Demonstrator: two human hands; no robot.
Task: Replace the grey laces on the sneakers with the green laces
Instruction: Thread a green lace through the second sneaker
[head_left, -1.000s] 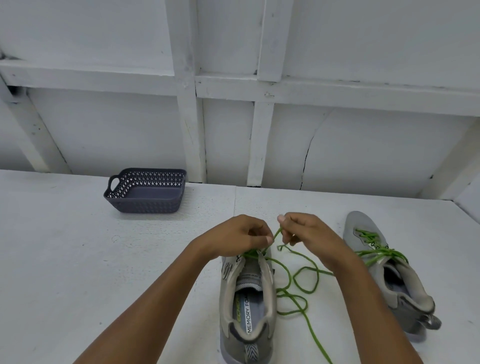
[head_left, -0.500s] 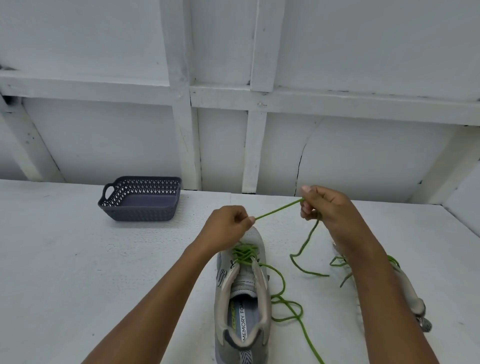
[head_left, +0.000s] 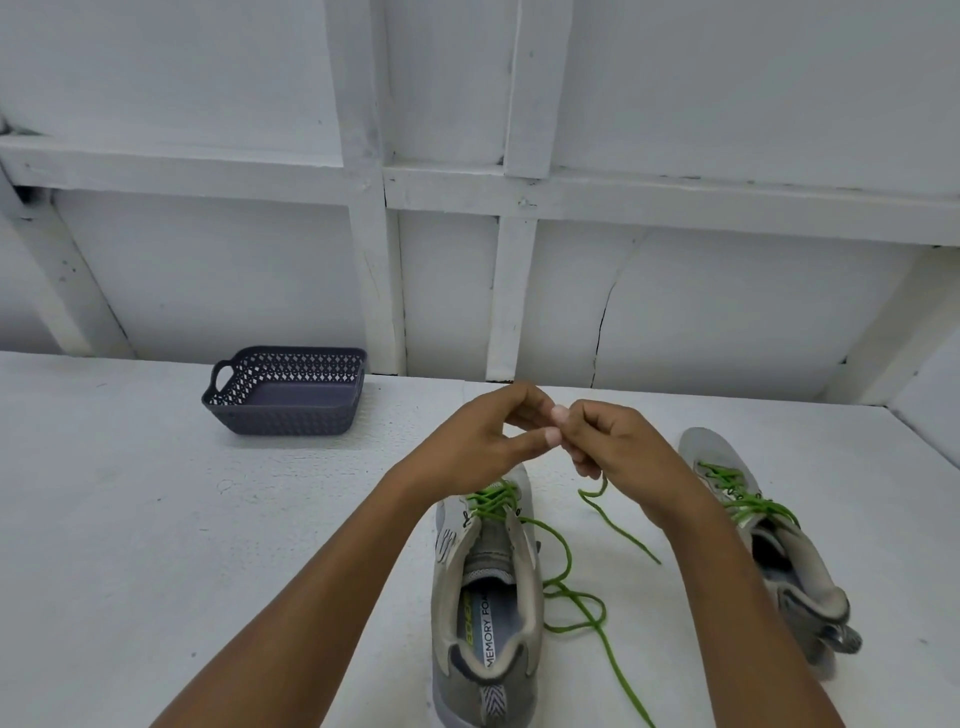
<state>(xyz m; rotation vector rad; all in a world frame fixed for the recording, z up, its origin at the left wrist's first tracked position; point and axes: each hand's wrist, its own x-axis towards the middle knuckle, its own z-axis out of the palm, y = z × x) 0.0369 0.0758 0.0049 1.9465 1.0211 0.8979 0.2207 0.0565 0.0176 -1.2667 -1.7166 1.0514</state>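
Green lace (head_left: 621, 530) drops from under the curled fingers of the right hand (head_left: 615, 447), which grips it. The exact pinch is hidden inside the fist. The left hand (head_left: 485, 436) sits right against the right one, fingers curled and thumb tip touching the right hand's fingers. Whether any lace passes between its thumb and forefinger cannot be told.

Both hands hover above the toe of the near sneaker (head_left: 483, 623), and the left wrist covers part of that toe. This grey sneaker stands at the front edge of the white worktop (head_left: 156, 519), heel toward the viewer, with its sole cut off by the bottom of the view. Green lacing crosses its lower eyelets. A loose strand loops on the worktop just to the right of the sneaker and runs out of view at the bottom. The insole print reads "MEMORY FOA", and the last letter is hidden under the collar.

A far sneaker (head_left: 709, 449) lies toward the right edge, well apart from the near one. It carries a second green lace (head_left: 748, 501), and the right forearm hides its inner side.

A dark slate perforated plastic basket (head_left: 283, 415) sits at the back left of the worktop, near the white battened wall (head_left: 675, 312).
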